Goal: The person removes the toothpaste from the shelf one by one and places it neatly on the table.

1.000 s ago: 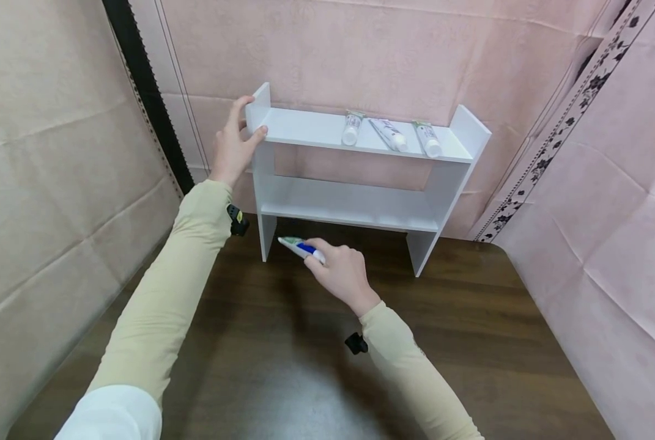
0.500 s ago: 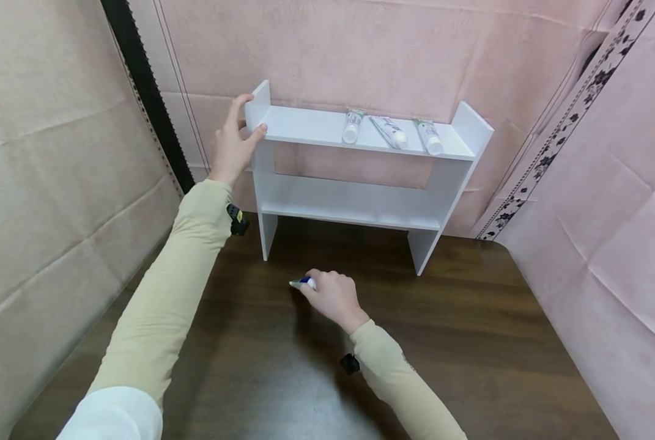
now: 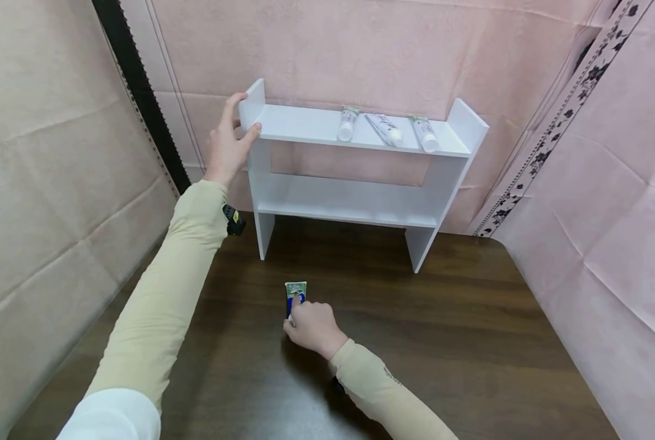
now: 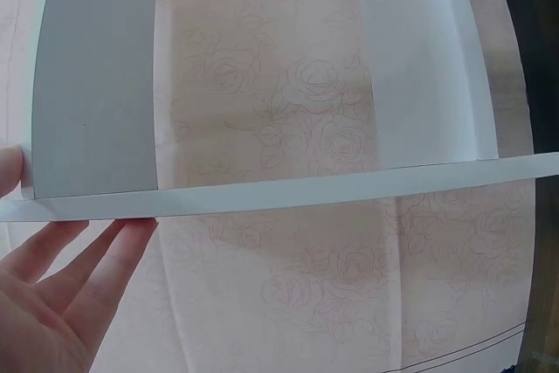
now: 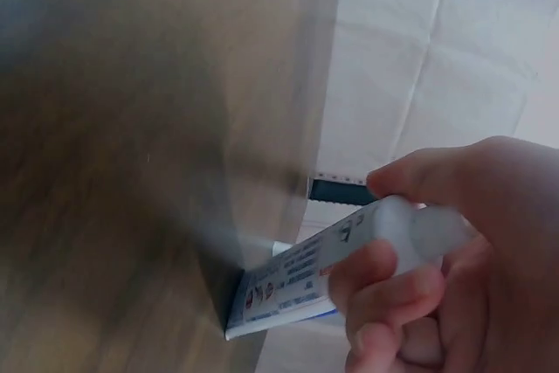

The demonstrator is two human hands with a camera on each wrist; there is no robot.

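My left hand (image 3: 228, 146) grips the upper left side panel of a white two-tier shelf (image 3: 349, 198), thumb on one face and fingers on the other, as the left wrist view shows. Low over the table in front of the shelf, my right hand (image 3: 314, 328) holds a toothpaste tube (image 3: 296, 288) with a green and blue front. In the right wrist view, thumb and fingers close round the capped end of this toothpaste tube (image 5: 301, 277), and its flat crimped end points down at the tabletop. Part of its front is hidden by the hand.
On the top tier lie three white tubes: one near the middle (image 3: 348, 124), a second beside it (image 3: 384, 130), a third to the right (image 3: 424, 134). The dark wooden table (image 3: 498, 342) runs beneath. Pink cloth (image 3: 371, 49) hangs behind the shelf.
My right hand has come down and back from the shelf with the toothpaste tube, turning its crimped end from leftward to away from me. The left hand keeps its grip on the shelf.
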